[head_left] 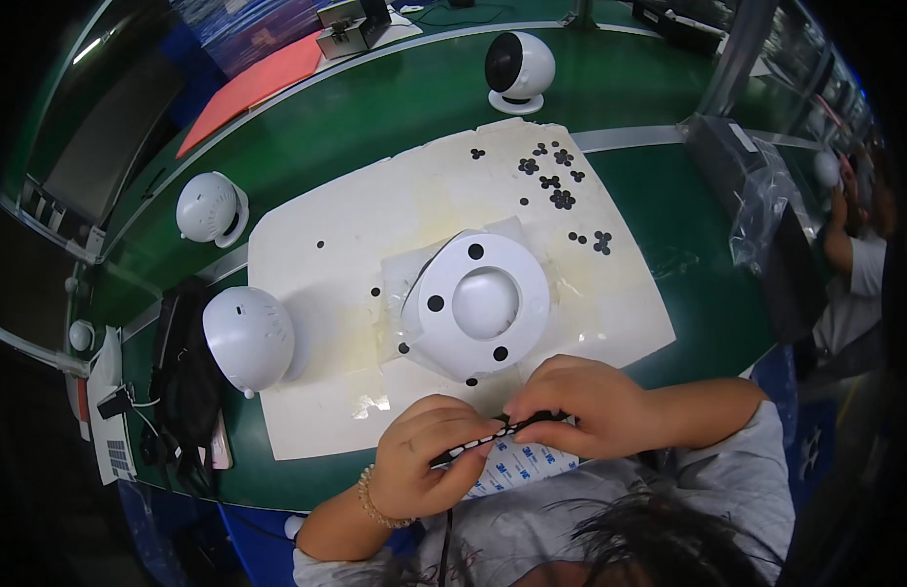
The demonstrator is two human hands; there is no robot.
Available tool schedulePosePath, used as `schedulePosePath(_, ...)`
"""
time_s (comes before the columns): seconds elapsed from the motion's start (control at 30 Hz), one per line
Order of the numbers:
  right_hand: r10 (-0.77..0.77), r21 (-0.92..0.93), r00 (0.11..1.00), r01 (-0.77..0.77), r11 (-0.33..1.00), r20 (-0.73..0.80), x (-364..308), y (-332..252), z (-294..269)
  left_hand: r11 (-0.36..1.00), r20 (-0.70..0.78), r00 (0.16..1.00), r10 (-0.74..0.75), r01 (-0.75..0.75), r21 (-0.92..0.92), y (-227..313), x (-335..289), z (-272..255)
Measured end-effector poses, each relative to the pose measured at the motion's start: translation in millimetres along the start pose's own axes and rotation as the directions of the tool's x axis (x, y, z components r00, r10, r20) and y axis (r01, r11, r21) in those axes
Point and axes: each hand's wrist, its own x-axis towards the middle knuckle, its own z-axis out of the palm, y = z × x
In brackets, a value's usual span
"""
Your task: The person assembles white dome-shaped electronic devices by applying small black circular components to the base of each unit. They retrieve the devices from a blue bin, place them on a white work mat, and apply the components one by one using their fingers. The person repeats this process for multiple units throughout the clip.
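Close to my body, my left hand [424,450] and my right hand [585,401] both pinch a thin black strip [463,449] with white patches along its edge. Below it shows a white sheet with blue print [520,464]; whether it is the strip's backing I cannot tell. Just beyond my hands lies a white ring-shaped base [528,323] with a round opening and black round pads [436,303] on its face. Clear film and a pale sheet stick out around the base. Part of the strip is hidden by my fingers.
A cream board [326,411] covers the green table [659,196]. Several black dots [563,200] are clustered at its far right. White dome-shaped devices [248,338] stand at left, another [520,70] at the back. A black bag [184,391] lies left; clear plastic [766,210] lies right, near another person.
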Motion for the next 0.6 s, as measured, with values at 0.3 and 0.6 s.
schedulePosePath(0.3,-0.282,-0.261,0.951,0.241,0.935,-0.130,-6,6,3,0.998,-0.049,0.997,-0.060,0.061,0.024,3,-6,1)
schedulePosePath(0.6,-0.150,-0.315,0.939,0.047,0.948,-0.311,24,16,-39,0.912,-0.073,0.990,0.120,-0.081,0.401,-10,-2,4)
